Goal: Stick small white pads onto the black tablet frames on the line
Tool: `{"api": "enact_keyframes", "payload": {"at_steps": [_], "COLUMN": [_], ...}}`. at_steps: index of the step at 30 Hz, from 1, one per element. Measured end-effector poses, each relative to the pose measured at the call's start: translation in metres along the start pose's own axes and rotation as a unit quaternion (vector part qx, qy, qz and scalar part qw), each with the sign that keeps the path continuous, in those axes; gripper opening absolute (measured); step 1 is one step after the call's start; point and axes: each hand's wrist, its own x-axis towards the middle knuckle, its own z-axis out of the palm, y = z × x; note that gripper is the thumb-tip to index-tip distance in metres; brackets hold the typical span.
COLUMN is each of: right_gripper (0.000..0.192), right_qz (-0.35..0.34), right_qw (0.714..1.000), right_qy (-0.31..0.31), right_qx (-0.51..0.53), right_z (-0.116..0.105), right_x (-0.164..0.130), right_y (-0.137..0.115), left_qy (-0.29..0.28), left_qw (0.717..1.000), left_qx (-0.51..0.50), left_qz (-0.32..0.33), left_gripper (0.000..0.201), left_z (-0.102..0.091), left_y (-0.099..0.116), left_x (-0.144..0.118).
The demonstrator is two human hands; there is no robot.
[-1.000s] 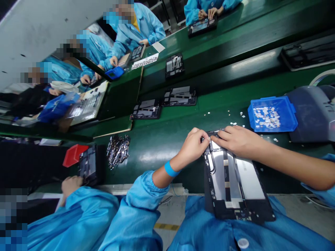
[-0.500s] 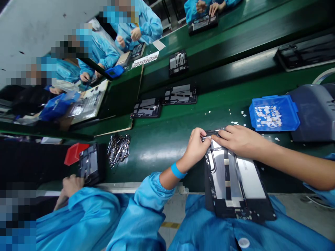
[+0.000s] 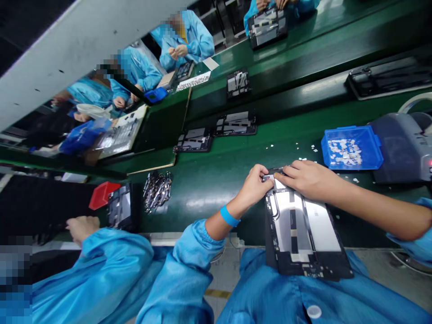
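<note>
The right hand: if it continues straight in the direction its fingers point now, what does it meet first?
The right hand points leftward along the top edge of the open tablet frame. Its fingertips already almost meet the left hand, pinching the same edge, so it would likely meet those fingers first; whether they touch is unclear.

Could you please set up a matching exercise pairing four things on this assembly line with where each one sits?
Things:
1. blue tray of small white parts
2. red bin
3. pile of small metal parts
4. open tablet frame

Places:
A. under both of the person's hands, at the near edge of the belt
B. by the neighbouring person's hand, far left
C. on the green belt, left of the left hand
D. beside the grey machine, beyond the right hand

Pairs: 1-D, 2-B, 3-C, 4-A
</note>
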Motion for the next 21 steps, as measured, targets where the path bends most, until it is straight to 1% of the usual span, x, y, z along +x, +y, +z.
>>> {"api": "enact_keyframes", "payload": {"at_steps": [2,3,4,5,7,8,9,11,12,13,14,16,17,18,19,20,21], "right_gripper": [0.037,0.037,0.038,0.039,0.038,0.036,0.037,0.041,0.044,0.047,0.051,0.057,0.058,0.059,0.06,0.06,0.059], "right_qz": [0.008,0.024,0.057,0.108,0.242,0.303,0.343,0.353,0.352,0.35,0.351,0.348,0.338,0.321,0.301,0.285,0.277], "right_qw": [1.0,0.999,0.996,0.989,0.958,0.938,0.924,0.913,0.908,0.903,0.897,0.885,0.879,0.871,0.863,0.857,0.855], "right_qy": [0.01,0.023,0.043,0.068,0.105,0.105,0.081,0.011,-0.015,-0.026,-0.027,-0.008,0.003,0.007,0.007,0.005,0.002], "right_qx": [0.019,0.035,0.055,0.077,0.117,0.134,0.15,0.202,0.227,0.249,0.267,0.308,0.337,0.372,0.406,0.429,0.438], "right_z": [-0.002,-0.004,-0.008,-0.012,-0.02,-0.024,-0.027,-0.034,-0.038,-0.043,-0.049,-0.066,-0.074,-0.08,-0.084,-0.084,-0.081], "right_x": [-0.002,-0.006,-0.013,-0.024,-0.053,-0.07,-0.085,-0.109,-0.114,-0.115,-0.112,-0.095,-0.084,-0.072,-0.062,-0.053,-0.048], "right_y": [0.003,0.004,0.005,0.004,-0.005,-0.013,-0.024,-0.05,-0.063,-0.075,-0.085,-0.097,-0.1,-0.101,-0.1,-0.097,-0.092], "left_qy": [-0.002,0.004,0.017,0.031,0.051,0.045,0.025,-0.031,-0.045,-0.048,-0.037,0.006,0.029,0.055,0.086,0.121,0.161], "left_qw": [1.0,0.999,0.999,0.998,0.996,0.996,0.995,0.992,0.99,0.988,0.988,0.992,0.994,0.995,0.994,0.991,0.985], "left_qx": [0.02,0.03,0.039,0.047,0.063,0.072,0.082,0.106,0.117,0.123,0.119,0.077,0.042,0.004,-0.029,-0.048,-0.057], "left_qz": [0.009,0.015,0.022,0.029,0.038,0.039,0.04,0.055,0.067,0.08,0.093,0.103,0.098,0.082,0.057,0.026,-0.007], "left_gripper": [0.027,0.029,0.034,0.039,0.049,0.052,0.055,0.062,0.067,0.072,0.075,0.075,0.074,0.072,0.07,0.067,0.065], "left_z": [-0.002,-0.003,-0.005,-0.007,-0.011,-0.011,-0.011,-0.006,-0.003,0.001,0.005,0.005,0.0,-0.009,-0.024,-0.043,-0.067], "left_y": [0.001,0.0,-0.001,-0.003,-0.01,-0.015,-0.019,-0.024,-0.025,-0.025,-0.024,-0.024,-0.026,-0.029,-0.033,-0.04,-0.048], "left_x": [-0.001,-0.003,-0.008,-0.016,-0.039,-0.054,-0.069,-0.096,-0.106,-0.114,-0.12,-0.124,-0.124,-0.123,-0.121,-0.118,-0.116]}}
